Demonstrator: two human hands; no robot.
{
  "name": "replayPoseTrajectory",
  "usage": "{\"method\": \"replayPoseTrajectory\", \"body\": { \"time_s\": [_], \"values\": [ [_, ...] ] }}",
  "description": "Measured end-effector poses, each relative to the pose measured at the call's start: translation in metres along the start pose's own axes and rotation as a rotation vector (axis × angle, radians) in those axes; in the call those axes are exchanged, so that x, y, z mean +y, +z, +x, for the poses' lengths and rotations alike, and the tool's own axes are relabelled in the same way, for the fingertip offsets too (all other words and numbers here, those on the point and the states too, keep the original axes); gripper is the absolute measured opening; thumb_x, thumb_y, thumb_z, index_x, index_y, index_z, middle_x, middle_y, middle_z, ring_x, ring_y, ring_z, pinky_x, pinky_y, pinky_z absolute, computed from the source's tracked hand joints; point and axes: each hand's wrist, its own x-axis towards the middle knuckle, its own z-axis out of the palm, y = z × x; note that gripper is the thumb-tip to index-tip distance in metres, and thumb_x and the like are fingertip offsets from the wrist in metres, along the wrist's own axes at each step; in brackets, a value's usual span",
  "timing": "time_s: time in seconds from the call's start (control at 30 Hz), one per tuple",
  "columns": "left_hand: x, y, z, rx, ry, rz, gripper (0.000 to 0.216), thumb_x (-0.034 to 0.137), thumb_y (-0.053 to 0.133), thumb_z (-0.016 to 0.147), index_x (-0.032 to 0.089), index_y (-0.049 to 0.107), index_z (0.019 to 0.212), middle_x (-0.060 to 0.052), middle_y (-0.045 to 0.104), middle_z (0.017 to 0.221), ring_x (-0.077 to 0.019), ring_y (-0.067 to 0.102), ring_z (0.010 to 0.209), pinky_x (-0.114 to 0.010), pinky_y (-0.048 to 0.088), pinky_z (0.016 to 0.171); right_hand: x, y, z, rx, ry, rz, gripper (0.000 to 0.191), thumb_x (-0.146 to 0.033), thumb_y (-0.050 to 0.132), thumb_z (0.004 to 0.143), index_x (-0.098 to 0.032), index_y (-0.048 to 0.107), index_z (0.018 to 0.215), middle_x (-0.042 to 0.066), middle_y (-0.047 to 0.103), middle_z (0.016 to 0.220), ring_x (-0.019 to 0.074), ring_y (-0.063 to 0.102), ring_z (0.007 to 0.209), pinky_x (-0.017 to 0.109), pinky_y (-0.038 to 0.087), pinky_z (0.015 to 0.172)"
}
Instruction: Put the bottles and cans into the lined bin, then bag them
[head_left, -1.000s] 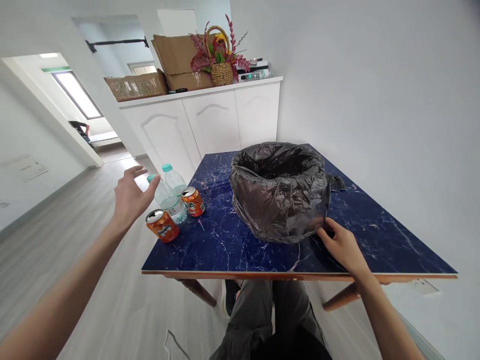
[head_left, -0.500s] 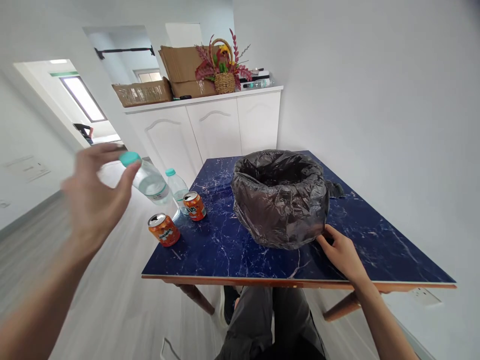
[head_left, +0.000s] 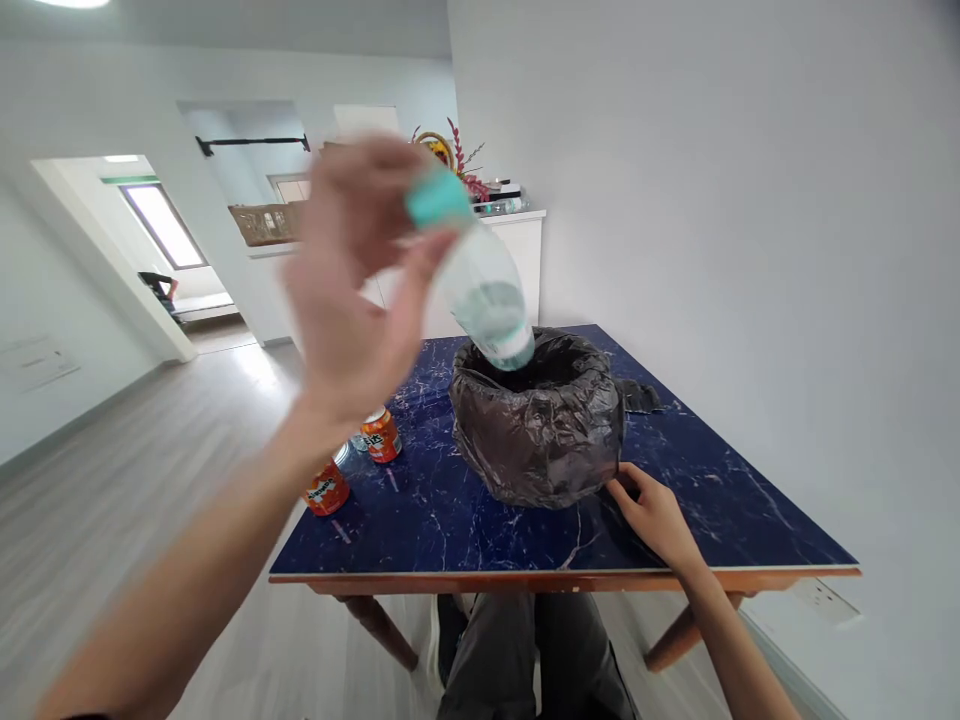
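My left hand [head_left: 352, 280] is raised and blurred, pinching the teal cap end of a clear plastic bottle [head_left: 484, 300]. The bottle hangs tilted with its base just above the open mouth of a bin lined with a black bag [head_left: 536, 425] on the blue marble table [head_left: 712, 510]. My right hand [head_left: 652, 515] rests on the table against the bin's lower right side, fingers curled on the bag. Two orange cans [head_left: 381, 436] [head_left: 325, 488] stand near the table's left edge, partly hidden by my left arm.
A second bottle by the cans is mostly hidden behind my left arm. White cabinets [head_left: 521, 260] at the back carry a flower basket and a box. A white wall runs along the right. Grey wood floor spreads to the left. My legs show under the table's front edge.
My left hand has lifted the bottle from beside the cans and carried it up and right, over the bin's mouth. My right hand stays against the bin.
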Motion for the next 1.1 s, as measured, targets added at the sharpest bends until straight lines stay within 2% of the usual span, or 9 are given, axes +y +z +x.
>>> {"method": "replayPoseTrajectory", "body": {
  "time_s": [0.17,0.27,0.43,0.5,0.63,0.8,0.93,1.03,1.1],
  "values": [
    [-0.022,0.053,-0.032,-0.376,-0.009,0.029,0.032,0.033,0.057,0.111,0.027,0.054,0.143,-0.006,0.074,0.136,-0.0204,0.076,0.118,-0.038,0.063,0.102,-0.003,0.000,0.001,0.005,-0.009,0.005,0.038,-0.053,0.055,0.096,-0.022,0.074,0.105,0.009,0.080,0.095,0.0260,0.074,0.085,0.033,0.053,0.077],
    [-0.043,0.052,-0.035,-0.615,-0.100,0.054,0.036,0.035,0.055,0.110,0.027,0.056,0.145,-0.007,0.073,0.141,-0.0239,0.072,0.125,-0.040,0.059,0.104,-0.003,-0.001,0.001,0.001,-0.021,0.012,0.036,-0.052,0.055,0.098,-0.023,0.074,0.104,0.008,0.081,0.095,0.0259,0.074,0.086,0.033,0.053,0.077],
    [-0.060,0.040,-0.028,-0.964,-0.251,0.016,0.028,0.040,0.052,0.108,0.026,0.074,0.120,-0.003,0.080,0.128,-0.0225,0.076,0.115,-0.038,0.057,0.099,-0.002,-0.001,0.000,-0.004,0.000,0.006,0.037,-0.054,0.056,0.098,-0.023,0.074,0.104,0.007,0.080,0.094,0.0254,0.074,0.085,0.032,0.053,0.078],
    [-0.060,0.036,-0.029,-0.914,-0.289,0.042,0.032,0.041,0.049,0.109,0.027,0.076,0.117,-0.002,0.081,0.126,-0.0224,0.075,0.115,-0.038,0.057,0.100,-0.002,-0.001,0.001,-0.006,0.008,0.017,0.037,-0.055,0.057,0.097,-0.024,0.074,0.104,0.007,0.081,0.097,0.0256,0.075,0.089,0.033,0.054,0.082],
    [-0.072,0.016,-0.037,-0.572,-0.322,0.210,0.031,0.042,0.050,0.107,0.026,0.075,0.115,-0.003,0.080,0.125,-0.0254,0.072,0.120,-0.043,0.055,0.106,-0.003,-0.001,0.001,-0.001,0.017,0.027,0.039,-0.057,0.057,0.095,-0.023,0.075,0.103,0.008,0.082,0.100,0.0267,0.077,0.093,0.035,0.054,0.086],
    [-0.140,-0.034,-0.066,-0.224,-0.358,0.488,0.027,0.043,0.053,0.104,0.026,0.068,0.118,-0.009,0.074,0.131,-0.0336,0.064,0.130,-0.057,0.042,0.120,-0.006,-0.002,0.000,-0.001,0.042,0.005,0.042,-0.059,0.058,0.094,-0.023,0.075,0.105,0.008,0.082,0.099,0.0267,0.076,0.090,0.035,0.055,0.083],
    [-0.190,-0.073,-0.109,-0.272,-0.503,0.758,0.048,0.054,0.059,0.096,0.020,0.065,0.130,-0.018,0.064,0.147,-0.0423,0.049,0.146,-0.063,0.032,0.125,-0.006,-0.003,-0.001,-0.012,0.040,-0.016,0.041,-0.059,0.058,0.094,-0.023,0.075,0.104,0.007,0.081,0.092,0.0261,0.075,0.085,0.034,0.054,0.082],
    [-0.204,-0.089,-0.138,-0.384,-0.642,0.853,0.063,0.061,0.055,0.096,0.017,0.060,0.141,-0.021,0.055,0.158,-0.0440,0.040,0.154,-0.064,0.029,0.126,-0.004,-0.003,-0.002,-0.010,0.036,-0.022,0.040,-0.058,0.058,0.094,-0.023,0.075,0.103,0.007,0.081,0.092,0.0261,0.074,0.083,0.034,0.054,0.081],
    [-0.205,-0.093,-0.151,-0.494,-0.704,0.839,0.065,0.060,0.050,0.098,0.017,0.058,0.146,-0.021,0.057,0.157,-0.0433,0.047,0.150,-0.062,0.035,0.123,-0.004,-0.002,-0.003,-0.016,0.038,-0.029,0.040,-0.059,0.058,0.094,-0.023,0.075,0.104,0.008,0.081,0.093,0.0263,0.074,0.083,0.034,0.054,0.080]
  ]
}}
